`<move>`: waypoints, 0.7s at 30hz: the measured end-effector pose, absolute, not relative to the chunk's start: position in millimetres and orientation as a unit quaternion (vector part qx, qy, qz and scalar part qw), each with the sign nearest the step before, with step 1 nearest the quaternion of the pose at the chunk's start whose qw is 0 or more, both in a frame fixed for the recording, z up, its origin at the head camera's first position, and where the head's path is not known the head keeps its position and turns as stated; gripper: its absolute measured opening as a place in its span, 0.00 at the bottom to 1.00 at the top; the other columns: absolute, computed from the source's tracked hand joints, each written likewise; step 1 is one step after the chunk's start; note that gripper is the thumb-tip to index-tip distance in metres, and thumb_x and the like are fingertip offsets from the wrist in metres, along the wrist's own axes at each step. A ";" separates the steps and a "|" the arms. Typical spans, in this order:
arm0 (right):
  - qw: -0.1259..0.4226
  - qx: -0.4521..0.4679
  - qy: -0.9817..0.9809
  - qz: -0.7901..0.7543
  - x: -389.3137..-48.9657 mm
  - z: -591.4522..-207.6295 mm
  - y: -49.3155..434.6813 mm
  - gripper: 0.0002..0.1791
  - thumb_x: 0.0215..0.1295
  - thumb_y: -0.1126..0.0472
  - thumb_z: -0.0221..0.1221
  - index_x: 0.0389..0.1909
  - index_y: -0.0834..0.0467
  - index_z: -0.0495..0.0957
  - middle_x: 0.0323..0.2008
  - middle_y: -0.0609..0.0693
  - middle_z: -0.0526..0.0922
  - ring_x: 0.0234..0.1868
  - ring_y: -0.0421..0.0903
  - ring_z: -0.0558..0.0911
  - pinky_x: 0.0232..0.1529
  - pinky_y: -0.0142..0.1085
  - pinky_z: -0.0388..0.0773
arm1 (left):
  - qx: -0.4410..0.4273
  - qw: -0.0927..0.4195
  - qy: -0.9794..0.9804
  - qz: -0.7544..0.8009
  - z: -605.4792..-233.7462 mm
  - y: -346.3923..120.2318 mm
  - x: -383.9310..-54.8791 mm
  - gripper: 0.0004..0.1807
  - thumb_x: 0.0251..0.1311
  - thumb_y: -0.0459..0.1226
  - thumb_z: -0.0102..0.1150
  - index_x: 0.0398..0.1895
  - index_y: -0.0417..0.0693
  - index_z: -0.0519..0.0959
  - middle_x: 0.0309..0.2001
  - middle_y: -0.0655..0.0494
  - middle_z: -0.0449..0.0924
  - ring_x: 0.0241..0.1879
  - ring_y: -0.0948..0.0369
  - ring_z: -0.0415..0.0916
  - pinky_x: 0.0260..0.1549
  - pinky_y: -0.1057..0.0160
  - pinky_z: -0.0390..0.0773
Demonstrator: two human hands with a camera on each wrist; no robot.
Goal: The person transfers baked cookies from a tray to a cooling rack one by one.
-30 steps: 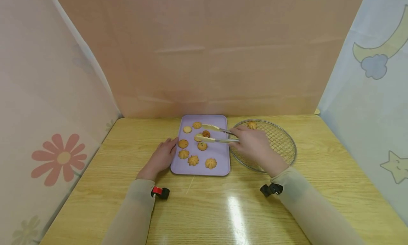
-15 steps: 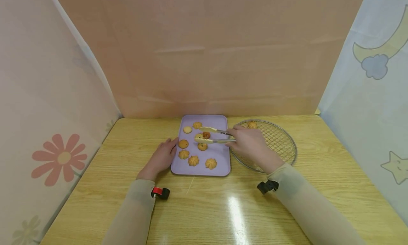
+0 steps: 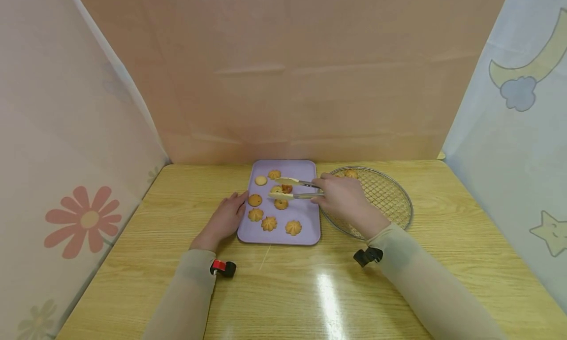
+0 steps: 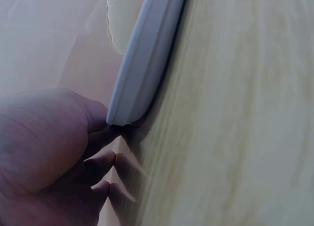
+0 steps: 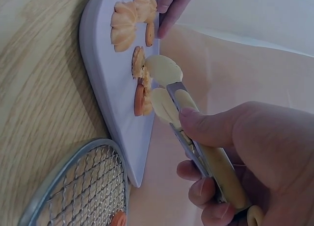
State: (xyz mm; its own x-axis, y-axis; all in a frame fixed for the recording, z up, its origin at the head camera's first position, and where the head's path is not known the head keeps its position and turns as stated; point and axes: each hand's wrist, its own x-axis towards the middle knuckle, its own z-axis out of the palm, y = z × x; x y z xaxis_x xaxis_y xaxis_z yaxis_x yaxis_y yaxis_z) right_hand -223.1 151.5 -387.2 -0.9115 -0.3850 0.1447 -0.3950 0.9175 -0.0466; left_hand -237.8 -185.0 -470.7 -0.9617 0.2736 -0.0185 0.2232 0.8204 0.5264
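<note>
In the head view my left hand (image 3: 224,217) is at the left edge of a lilac tray (image 3: 305,235); the left wrist view shows its thumb and index finger pinching the rim (image 4: 142,64). My right hand (image 3: 347,200) grips a pair of metal tongs (image 3: 307,196) with cream tips, their arms spread apart. The tongs' tips hover above the tray, over a pale cookie (image 3: 276,189) with dark specks and a reddish-brown round cookie (image 3: 287,189), with nothing seen between them. Just under the nearer tip lies another round cookie (image 3: 281,204).
Several more cookies sit on the tray, among them a flower-shaped cookie (image 3: 293,227) at its front right. Right of the tray is a round wire rack (image 3: 390,195) with a flower-shaped cookie (image 3: 351,174) at its far side. Both stand on a wooden table (image 3: 283,281).
My right hand has moved slightly left and toward me, bringing the spread tongs further over the tray. The left hand and the cookies on the tray stay in place.
</note>
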 end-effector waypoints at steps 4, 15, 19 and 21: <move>0.069 0.203 -0.976 0.040 -224.5 -387.1 151.5 0.27 0.70 0.44 0.76 0.65 0.53 0.87 0.47 0.48 0.87 0.33 0.45 0.84 0.28 0.45 0.80 | 0.130 0.046 0.953 0.269 -471.0 -184.9 -237.6 0.28 0.89 0.35 0.45 0.86 0.39 0.64 0.80 0.37 0.69 0.85 0.37 0.53 0.85 0.37 0.46; 0.067 0.201 -0.976 0.041 -223.9 -385.8 153.8 0.28 0.70 0.45 0.75 0.66 0.52 0.87 0.49 0.49 0.88 0.35 0.47 0.86 0.31 0.46 0.81 | 0.134 0.042 0.953 0.268 -470.7 -185.2 -236.9 0.28 0.88 0.34 0.45 0.86 0.38 0.64 0.80 0.36 0.69 0.85 0.37 0.54 0.85 0.38 0.46; 0.057 0.206 -0.976 0.036 -222.6 -383.2 153.3 0.28 0.69 0.45 0.76 0.65 0.52 0.88 0.44 0.47 0.86 0.30 0.44 0.81 0.29 0.43 0.78 | 0.137 0.042 0.953 0.267 -470.9 -185.8 -236.9 0.28 0.88 0.34 0.46 0.86 0.38 0.64 0.80 0.36 0.69 0.85 0.37 0.54 0.85 0.38 0.47; 0.054 0.206 -0.976 0.034 -221.9 -382.3 153.1 0.28 0.69 0.45 0.76 0.65 0.52 0.88 0.43 0.46 0.85 0.29 0.43 0.80 0.28 0.42 0.77 | 0.139 0.040 0.953 0.266 -471.1 -186.1 -237.1 0.28 0.88 0.34 0.46 0.85 0.38 0.65 0.80 0.36 0.69 0.85 0.37 0.54 0.85 0.38 0.47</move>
State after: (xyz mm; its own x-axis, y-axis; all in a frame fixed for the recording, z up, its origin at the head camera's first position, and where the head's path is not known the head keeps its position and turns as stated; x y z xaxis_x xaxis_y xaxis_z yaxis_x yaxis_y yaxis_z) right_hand -221.9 153.1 -382.3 -0.9090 -0.3992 0.1201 -0.4066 0.9125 -0.0444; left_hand -237.1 -186.1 -471.1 -0.9581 0.2864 -0.0027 0.2435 0.8196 0.5187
